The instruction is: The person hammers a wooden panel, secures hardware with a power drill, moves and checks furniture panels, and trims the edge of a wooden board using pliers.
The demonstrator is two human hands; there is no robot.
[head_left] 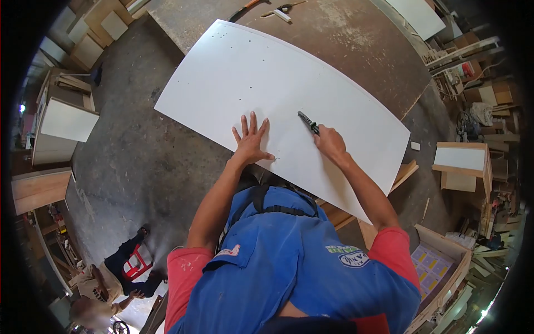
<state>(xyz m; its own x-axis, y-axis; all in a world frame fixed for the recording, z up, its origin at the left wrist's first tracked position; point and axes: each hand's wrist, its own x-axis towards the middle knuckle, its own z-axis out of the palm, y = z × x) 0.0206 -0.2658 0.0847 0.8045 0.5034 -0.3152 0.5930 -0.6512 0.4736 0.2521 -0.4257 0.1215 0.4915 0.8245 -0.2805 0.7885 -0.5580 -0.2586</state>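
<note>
The white panel lies in front of me, its far part over a scuffed brown bench and its near edge reaching almost to my waist. Dark specks dot its surface, most of them toward the far left corner. My right hand is closed round a slim grey-and-black cutter, its tip pointing away from me and a little left, over the middle of the panel; I can't tell whether the tip touches. My left hand grips nothing: it lies flat near the panel's close edge, fingers spread, thumb toward the right. Under the panel's near right side, lengths of wood stick out. Beyond the far edge, an orange-and-black tool and a small white piece lie on the bench. I have on blue overalls over red sleeves. By my right elbow stands an open wooden crate with purple-and-yellow packs inside. Farther right is a white-and-wood cabinet. Behind me to the left, a person sits by a red stool, well apart from my work.
</note>
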